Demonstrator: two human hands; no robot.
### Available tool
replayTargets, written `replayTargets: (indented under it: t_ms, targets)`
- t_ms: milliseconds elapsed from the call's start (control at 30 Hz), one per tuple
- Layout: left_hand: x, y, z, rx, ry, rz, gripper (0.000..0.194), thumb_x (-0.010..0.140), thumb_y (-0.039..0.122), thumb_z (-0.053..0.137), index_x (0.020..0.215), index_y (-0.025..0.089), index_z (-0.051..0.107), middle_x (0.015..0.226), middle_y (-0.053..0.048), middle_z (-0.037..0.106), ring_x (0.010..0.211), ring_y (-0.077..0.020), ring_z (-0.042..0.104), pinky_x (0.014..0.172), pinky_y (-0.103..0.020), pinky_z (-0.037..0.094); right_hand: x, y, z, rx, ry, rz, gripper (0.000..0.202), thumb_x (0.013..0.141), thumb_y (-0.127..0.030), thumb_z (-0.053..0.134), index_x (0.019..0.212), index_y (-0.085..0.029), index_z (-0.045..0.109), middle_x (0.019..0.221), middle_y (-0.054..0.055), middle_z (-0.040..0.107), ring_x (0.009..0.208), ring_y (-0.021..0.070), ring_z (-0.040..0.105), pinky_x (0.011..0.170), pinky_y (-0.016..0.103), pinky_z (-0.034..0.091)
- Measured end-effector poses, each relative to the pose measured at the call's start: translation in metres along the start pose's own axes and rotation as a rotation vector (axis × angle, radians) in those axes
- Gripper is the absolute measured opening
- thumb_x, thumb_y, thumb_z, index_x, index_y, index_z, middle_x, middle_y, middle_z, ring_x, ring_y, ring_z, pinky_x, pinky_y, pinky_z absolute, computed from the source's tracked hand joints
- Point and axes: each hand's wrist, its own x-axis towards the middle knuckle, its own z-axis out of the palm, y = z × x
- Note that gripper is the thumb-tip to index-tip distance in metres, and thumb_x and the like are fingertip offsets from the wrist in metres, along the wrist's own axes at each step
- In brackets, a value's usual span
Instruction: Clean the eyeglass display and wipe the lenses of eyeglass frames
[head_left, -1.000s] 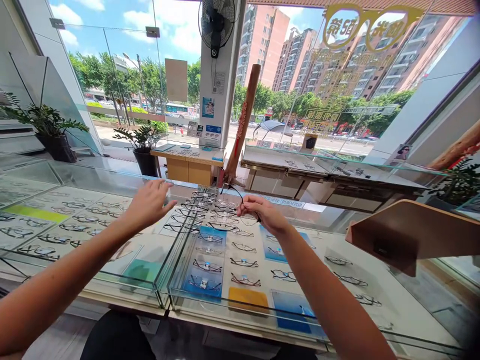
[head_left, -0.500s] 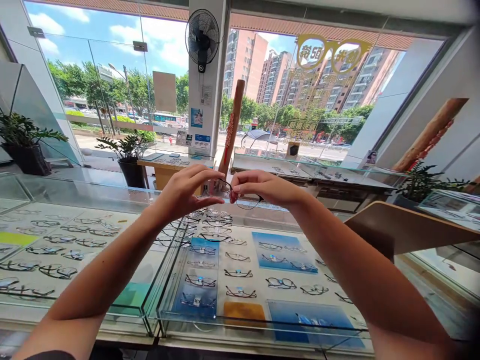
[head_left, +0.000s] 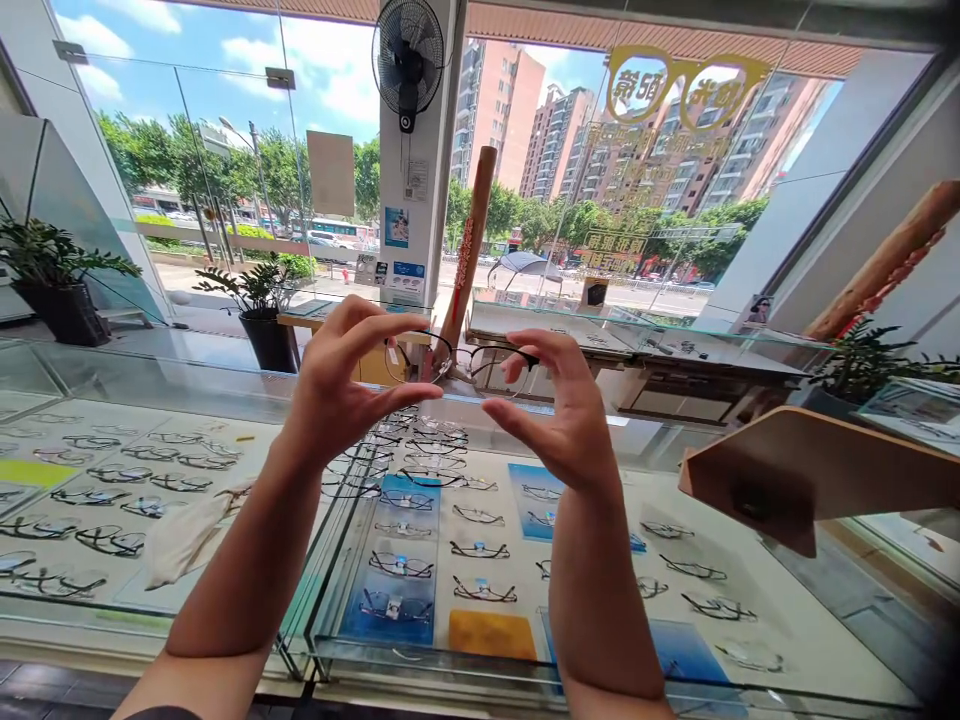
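Note:
A pair of eyeglasses (head_left: 480,351) with a thin dark upper rim is held up above the display counter, its lenses facing away from me. My left hand (head_left: 334,375) grips its left end, with the thumb stretched below the lens and the index finger along the top. At the right end, my right hand (head_left: 566,400) has its curled fingers by the hinge and its thumb apart underneath. The temples are mostly hidden by my hands.
Beneath my arms is a glass display counter (head_left: 480,690) with rows of eyeglasses and a yellow-brown pad (head_left: 491,635). On the left counter lies a pale cloth (head_left: 187,535). A brown board (head_left: 795,460) juts in from the right. Potted plants (head_left: 270,335) stand near the windows.
My right hand has shifted from the middle of the eyeglasses to their right end and turned palm inward. The eyeglasses are now more level and open to view. My view has shifted slightly.

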Motion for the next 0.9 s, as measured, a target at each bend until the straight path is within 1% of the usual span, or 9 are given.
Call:
replayTargets:
  t_ms: [100,233,367,433,533,633,767,900]
  targets:
    - [0.0,0.005,0.006,-0.012,0.014,-0.028,0.059,0.09,0.074,0.088,0.129,0.03,0.08,0.102,-0.004,0.067,0.096,-0.0268,0.065,0.095,-0.043,0.061,-0.001,0.004,0.003,-0.034,0.07,-0.011,0.053,0.097,-0.057,0.086,0.14,-0.033,0.065,0.113,0.004,0.066,0.101,0.0263,0.067,0.11,0.049,0.057]
    - [-0.002,0.008,0.013,-0.052,0.023,-0.072,0.055,0.092,0.068,0.089,0.131,0.031,0.079,0.105,-0.004,0.069,0.098,-0.0267,0.067,0.098,-0.044,0.062,-0.001,0.007,0.004,-0.042,0.124,-0.014,0.056,0.096,-0.062,0.087,0.138,-0.032,0.066,0.108,0.003,0.065,0.1,0.0265,0.066,0.104,0.048,0.059]
    - [-0.007,0.003,0.017,-0.179,0.01,-0.177,0.064,0.089,0.065,0.094,0.138,0.029,0.074,0.123,-0.008,0.073,0.106,-0.0266,0.072,0.098,-0.042,0.066,0.002,0.011,0.006,-0.027,0.185,-0.036,0.049,0.098,-0.061,0.086,0.134,-0.033,0.069,0.109,0.003,0.065,0.096,0.024,0.065,0.1,0.045,0.059]
    - [-0.008,-0.002,0.018,-0.259,-0.007,-0.225,0.066,0.086,0.065,0.096,0.136,0.028,0.074,0.127,-0.009,0.074,0.108,-0.0268,0.074,0.098,-0.042,0.069,0.003,0.013,0.006,-0.027,0.197,-0.036,0.048,0.098,-0.06,0.087,0.133,-0.033,0.07,0.111,0.003,0.065,0.095,0.0232,0.065,0.099,0.044,0.058]
    - [-0.007,-0.006,0.018,-0.326,-0.025,-0.276,0.064,0.083,0.065,0.099,0.128,0.026,0.075,0.12,-0.008,0.076,0.109,-0.0277,0.076,0.101,-0.044,0.071,0.004,0.014,0.006,-0.04,0.181,0.001,0.05,0.096,-0.062,0.087,0.133,-0.033,0.07,0.11,0.003,0.066,0.098,0.0241,0.066,0.099,0.044,0.059]
    - [-0.006,-0.008,0.019,-0.352,-0.011,-0.304,0.06,0.082,0.062,0.1,0.123,0.026,0.076,0.118,-0.008,0.077,0.109,-0.0274,0.077,0.102,-0.043,0.071,0.004,0.016,0.007,-0.005,0.174,0.036,0.054,0.095,-0.061,0.088,0.135,-0.032,0.068,0.114,0.003,0.068,0.104,0.0256,0.068,0.104,0.045,0.058]
    - [-0.007,-0.011,0.022,-0.346,0.02,-0.329,0.057,0.084,0.058,0.099,0.125,0.026,0.076,0.121,-0.008,0.076,0.111,-0.0272,0.076,0.1,-0.042,0.071,0.004,0.019,0.008,0.061,0.194,0.058,0.051,0.095,-0.054,0.089,0.134,-0.03,0.066,0.12,0.005,0.071,0.114,0.0269,0.07,0.109,0.046,0.057]
    - [-0.009,-0.013,0.024,-0.321,0.043,-0.357,0.057,0.085,0.058,0.099,0.127,0.027,0.076,0.127,-0.01,0.075,0.115,-0.0282,0.075,0.098,-0.042,0.071,0.005,0.02,0.01,0.022,0.228,0.094,0.046,0.096,-0.051,0.089,0.133,-0.031,0.069,0.124,0.004,0.074,0.118,0.0276,0.07,0.109,0.047,0.056]
